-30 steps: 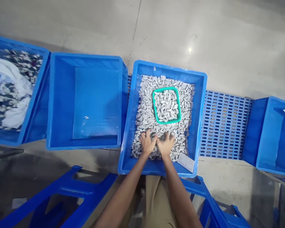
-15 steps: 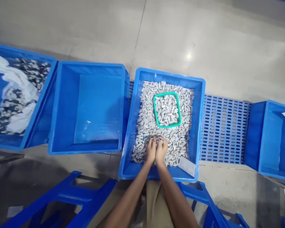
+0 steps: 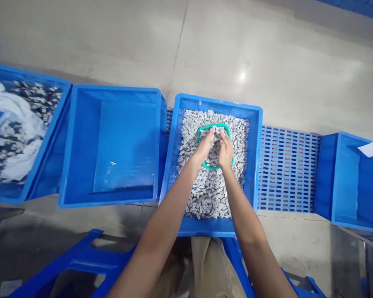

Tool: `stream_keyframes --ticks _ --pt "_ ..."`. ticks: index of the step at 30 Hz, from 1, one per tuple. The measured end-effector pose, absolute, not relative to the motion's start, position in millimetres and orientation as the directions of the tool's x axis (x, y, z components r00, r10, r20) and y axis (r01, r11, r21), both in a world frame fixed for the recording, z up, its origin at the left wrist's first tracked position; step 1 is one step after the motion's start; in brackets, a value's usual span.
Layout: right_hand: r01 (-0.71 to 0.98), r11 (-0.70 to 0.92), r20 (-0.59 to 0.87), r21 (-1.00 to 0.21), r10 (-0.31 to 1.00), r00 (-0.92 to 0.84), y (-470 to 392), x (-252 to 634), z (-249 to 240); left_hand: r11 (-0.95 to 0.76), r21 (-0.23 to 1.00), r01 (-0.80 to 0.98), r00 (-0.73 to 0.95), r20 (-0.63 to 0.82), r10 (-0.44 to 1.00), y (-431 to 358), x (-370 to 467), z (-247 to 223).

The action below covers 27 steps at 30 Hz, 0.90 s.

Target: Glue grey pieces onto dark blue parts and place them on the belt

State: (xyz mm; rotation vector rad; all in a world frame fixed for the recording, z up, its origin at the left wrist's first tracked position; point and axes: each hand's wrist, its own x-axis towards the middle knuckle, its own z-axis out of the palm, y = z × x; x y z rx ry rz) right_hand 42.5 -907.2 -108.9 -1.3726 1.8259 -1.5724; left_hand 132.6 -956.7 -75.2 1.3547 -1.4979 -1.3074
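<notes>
A blue bin in front of me holds a thick layer of small light-grey pieces. On that layer sits a green basket, heaped with the same pieces. My left hand is over the basket's left side, fingers stretched, palm turned inward. Opposite it, my right hand is at the basket's right side with its fingers apart. Grey pieces lie between the two hands; whether any still rest on the palms is hard to tell.
Left of the bin stands another blue bin with one small scrap inside. Farther left, a bin holds dark and white pieces under white cloth. A slatted blue platform and a bin with paper are at the right.
Both hands have moved forward from the loose pieces near the bin's front to the green basket. They were cupped together and are now spread apart.
</notes>
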Motion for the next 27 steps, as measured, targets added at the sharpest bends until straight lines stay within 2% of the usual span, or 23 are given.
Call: stream_keyframes --ticks 3,9,12,15,20,23,27 --pt "-0.461 -0.128 0.314 -0.878 -0.881 -0.354 -889 31 -113 -0.063 0.955 -0.289 -0.227 -0.132 -0.965 -943 164 -78" --pt "-0.453 -0.104 0.25 -0.885 -0.928 -0.276 -860 15 -120 -0.24 0.869 -0.432 0.012 -0.26 -0.966 -916 183 -127" --pt "-0.393 -0.068 0.234 -0.917 -0.889 -0.394 -863 3 -128 -0.318 0.833 -0.452 0.03 -0.342 -0.939 -907 172 -153" --pt "-0.254 0.031 0.124 -0.967 -0.81 -0.573 -879 -9 -142 -0.348 0.824 -0.448 0.0 -0.389 -0.921 -904 166 -164" --pt "0.017 0.179 -0.148 -0.984 -0.756 -0.638 -895 -12 -156 -0.363 0.829 -0.426 -0.111 -0.446 -0.888 -897 172 -156" --pt "0.131 0.238 -0.268 -0.962 -0.756 -0.597 -871 -4 -145 -0.37 0.843 -0.39 -0.163 -0.459 -0.873 -871 187 -139" --pt "0.214 0.28 -0.351 -0.936 -0.803 -0.482 -808 14 -108 -0.365 0.856 -0.366 -0.161 -0.445 -0.881 -807 215 -101"
